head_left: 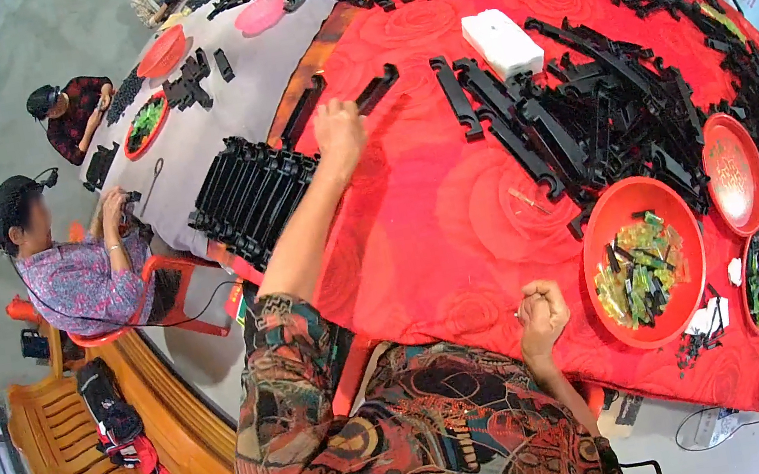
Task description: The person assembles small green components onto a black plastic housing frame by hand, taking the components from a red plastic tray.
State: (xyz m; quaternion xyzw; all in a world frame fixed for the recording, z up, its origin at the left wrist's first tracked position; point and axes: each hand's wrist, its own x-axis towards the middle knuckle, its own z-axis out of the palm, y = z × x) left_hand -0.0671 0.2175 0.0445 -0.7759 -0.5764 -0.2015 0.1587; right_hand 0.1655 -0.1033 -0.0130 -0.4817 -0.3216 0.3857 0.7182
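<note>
My left hand [342, 137] reaches over the table, its fingers curled at the near end of a black plastic strip [377, 89] with a notched tip. Just left of it, a similar strip [304, 111] lies at the tablecloth's edge. Beneath my left forearm is a neat row of black plastic strips [256, 196], side by side. My right hand [543, 315] is closed in a fist by the near table edge, left of a red bowl [604, 299] with green and black scraps. What the fist holds, if anything, is hidden.
A pile of loose black strips [602, 116] and a white tissue pack [504, 43] lie ahead to the right. More red bowls [734, 174] stand at the far right. Two people [82, 274] work along the left side, near a wooden bench [106, 468].
</note>
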